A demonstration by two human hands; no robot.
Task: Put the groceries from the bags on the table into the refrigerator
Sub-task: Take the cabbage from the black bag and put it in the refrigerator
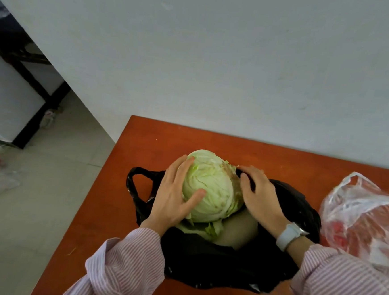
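The cabbage (211, 188) sits at the far opening of the black bag (226, 264), which lies on the near left part of the bench (147, 143). The left hand (175, 197) rests against the left side of the cabbage, fingers (180, 167) spread and gently curved around it, thumb laid across its near face. The right hand (258, 194) is at the right side of the cabbage, fingers slightly bent over the bag's far rim; whether they grip the cabbage or the bag cannot be told. A white watch (290, 235) is on the right wrist. Both striped sleeves (130, 265) reach in from the near edge. Loose green leaves (205, 229) and a dull brown item lie in the bag just near of the cabbage. A clear bag (360, 214) with red contents lies on the bench to the right, just beside the black bag.
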